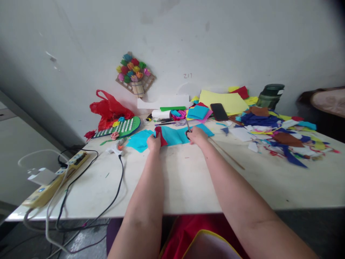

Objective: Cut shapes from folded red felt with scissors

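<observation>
My left hand (153, 142) is closed, pinching a dark red felt piece (161, 136) that lies against a turquoise felt sheet (175, 136) on the table. My right hand (198, 136) is closed round the handles of scissors (188, 128), whose blades point away from me over the turquoise sheet. Another turquoise sheet (138, 141) lies just left of my left hand. Both forearms reach far out across the white table (188, 187).
Felt scraps (280, 135) in many colours cover the right side, with a black phone (219, 112), yellow sheets (223, 100) and a dark green jar (270, 95). A red plastic bag (109, 109), a glue gun (118, 145), black cables and a power strip (54, 180) sit left. A thin stick (229, 156) lies right of my arm.
</observation>
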`<state>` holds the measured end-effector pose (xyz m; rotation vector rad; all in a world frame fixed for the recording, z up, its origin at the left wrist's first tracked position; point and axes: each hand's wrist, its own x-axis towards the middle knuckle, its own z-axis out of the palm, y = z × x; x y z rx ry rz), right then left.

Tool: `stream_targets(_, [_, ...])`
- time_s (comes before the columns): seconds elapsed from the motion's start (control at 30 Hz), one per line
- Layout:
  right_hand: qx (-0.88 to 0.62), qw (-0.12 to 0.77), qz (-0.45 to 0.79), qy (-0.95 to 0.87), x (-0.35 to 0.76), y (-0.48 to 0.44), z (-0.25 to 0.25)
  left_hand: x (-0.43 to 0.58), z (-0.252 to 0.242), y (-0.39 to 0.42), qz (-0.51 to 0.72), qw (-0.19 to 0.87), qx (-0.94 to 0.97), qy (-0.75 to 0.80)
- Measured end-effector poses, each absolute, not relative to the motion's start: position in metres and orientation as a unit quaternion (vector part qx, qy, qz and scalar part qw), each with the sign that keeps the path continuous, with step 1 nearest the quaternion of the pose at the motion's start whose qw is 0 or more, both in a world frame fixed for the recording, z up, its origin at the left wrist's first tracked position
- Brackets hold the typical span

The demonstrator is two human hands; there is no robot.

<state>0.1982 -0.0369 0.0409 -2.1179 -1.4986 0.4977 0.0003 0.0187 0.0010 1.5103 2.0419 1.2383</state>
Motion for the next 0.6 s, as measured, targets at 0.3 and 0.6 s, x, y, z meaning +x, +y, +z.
stream_targets(0.3, [-0.795, 0.221, 0.068, -0.560, 0.202, -0.032, 0.022, 0.006, 0.003, 0.011, 0.416, 0.151, 0.528, 0.725])
stream_targets(0.6, [-0.796, 0.216, 0.048, -0.564, 0.205, -0.031, 0.016, 0.006, 0.000, 0.014, 0.407, 0.147, 0.535, 0.726])
